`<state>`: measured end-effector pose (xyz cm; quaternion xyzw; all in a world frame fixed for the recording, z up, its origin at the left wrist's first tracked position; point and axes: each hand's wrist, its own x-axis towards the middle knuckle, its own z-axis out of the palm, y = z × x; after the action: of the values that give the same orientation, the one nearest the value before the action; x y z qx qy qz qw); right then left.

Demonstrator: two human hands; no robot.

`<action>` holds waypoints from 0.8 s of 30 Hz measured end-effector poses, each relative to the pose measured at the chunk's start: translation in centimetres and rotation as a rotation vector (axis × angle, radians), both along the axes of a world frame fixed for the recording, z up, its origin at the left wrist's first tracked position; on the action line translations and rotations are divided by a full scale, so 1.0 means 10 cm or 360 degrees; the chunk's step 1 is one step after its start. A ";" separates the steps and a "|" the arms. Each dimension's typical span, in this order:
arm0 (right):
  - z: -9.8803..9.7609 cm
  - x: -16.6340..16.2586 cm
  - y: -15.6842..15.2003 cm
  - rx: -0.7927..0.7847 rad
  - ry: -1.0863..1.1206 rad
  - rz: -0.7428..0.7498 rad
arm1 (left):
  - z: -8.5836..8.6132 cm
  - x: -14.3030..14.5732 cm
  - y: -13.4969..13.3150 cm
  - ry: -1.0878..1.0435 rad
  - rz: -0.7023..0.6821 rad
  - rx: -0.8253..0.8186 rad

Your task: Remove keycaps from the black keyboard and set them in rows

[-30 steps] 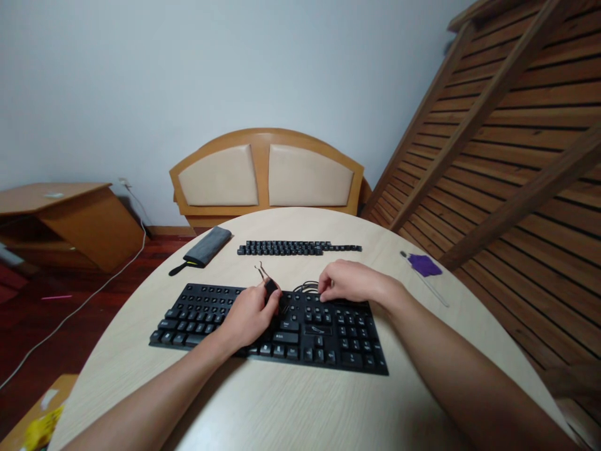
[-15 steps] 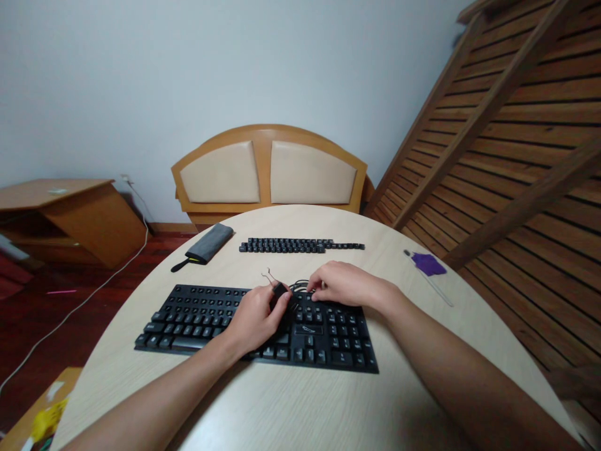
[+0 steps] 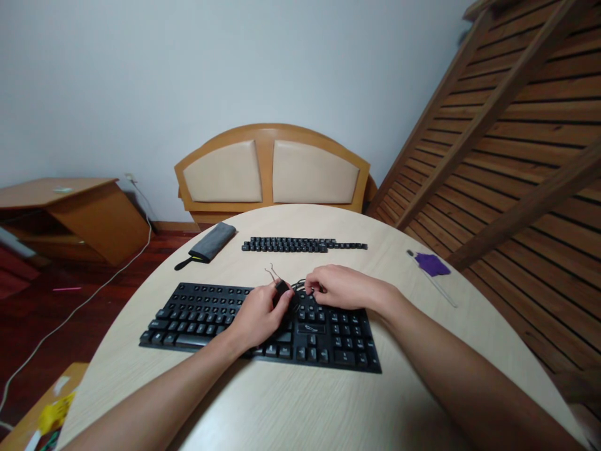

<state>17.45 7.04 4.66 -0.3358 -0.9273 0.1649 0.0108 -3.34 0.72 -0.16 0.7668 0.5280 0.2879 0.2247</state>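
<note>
A black keyboard (image 3: pixel 200 327) lies across the table; its upper left rows show small bare switches, while keycaps cover other parts. My left hand (image 3: pixel 258 313) rests over its middle, closed around the black handle of a wire keycap puller (image 3: pixel 281 286), whose two thin wire prongs point up and away. My right hand (image 3: pixel 340 286) is bent over the keyboard's upper right keys, fingertips pinched low beside a dark coiled cable (image 3: pixel 300 284). Whatever those fingertips hold, if anything, is hidden. Beyond the keyboard, loose black keycaps (image 3: pixel 286 245) are lined up in rows.
On the round table (image 3: pixel 263 407) a grey pouch (image 3: pixel 213 242) lies at the back left. A purple cloth (image 3: pixel 432 264) and a thin brush (image 3: pixel 439 288) lie to the right. Behind stands a headboard (image 3: pixel 267 169); wooden slats (image 3: pixel 516 138) lean at the right.
My right hand has shifted slightly left, its fingertips nearer the cable and my left hand. My left hand still grips the keycap puller. The whole view has shifted a little.
</note>
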 end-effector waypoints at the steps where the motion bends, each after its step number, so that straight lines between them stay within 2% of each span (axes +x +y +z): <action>1: 0.00 -0.01 -0.01 0.0011 -0.0008 -0.0022 | 0.00 0.00 0.00 0.0000 -0.0003 0.0002; 7: 0.05 0.01 -0.03 0.0101 0.0010 -0.0056 | 0.01 0.00 0.00 0.0005 -0.0006 0.0016; 11: 0.08 0.03 -0.01 0.0175 -0.0056 -0.0186 | 0.02 0.00 0.00 0.0015 -0.0002 0.0019; 17: 0.02 -0.05 -0.01 0.0182 -0.0081 -0.0168 | -0.01 -0.01 0.00 0.0002 -0.0005 0.0021; 21: -0.06 -0.08 0.02 0.0133 -0.0029 -0.0199 | -0.01 -0.01 0.00 0.0013 -0.0007 0.0012; 24: -0.09 -0.08 0.07 -0.0009 0.0026 -0.0225 | 0.01 0.00 0.00 0.0020 -0.0008 0.0018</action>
<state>16.61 7.73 3.73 -0.3993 -0.9007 0.1690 0.0289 -3.32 0.70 -0.04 0.7712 0.5259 0.2854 0.2176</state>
